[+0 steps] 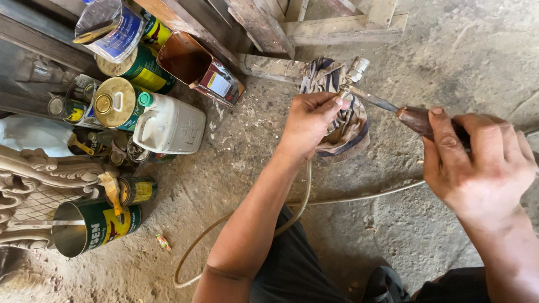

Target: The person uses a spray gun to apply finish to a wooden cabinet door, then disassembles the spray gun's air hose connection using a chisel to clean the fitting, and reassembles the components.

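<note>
Both hands working a metal fitting over concrete floor (449, 50).

L hand (307, 120) fingers closed, pinching the metal fitting (355, 72) w/ striped cloth (342, 120) bunched under it. R hand (483, 163) wrapping tight around screwdriver (412, 116) handle, thumb lying along it, blade tip meeting the fitting. Thin hose (359, 197) running across floor below hands. Cans, incl. gold-top green tin (118, 102), white jug (171, 124), open can (92, 227) sitting off to the left, well apart.
</note>
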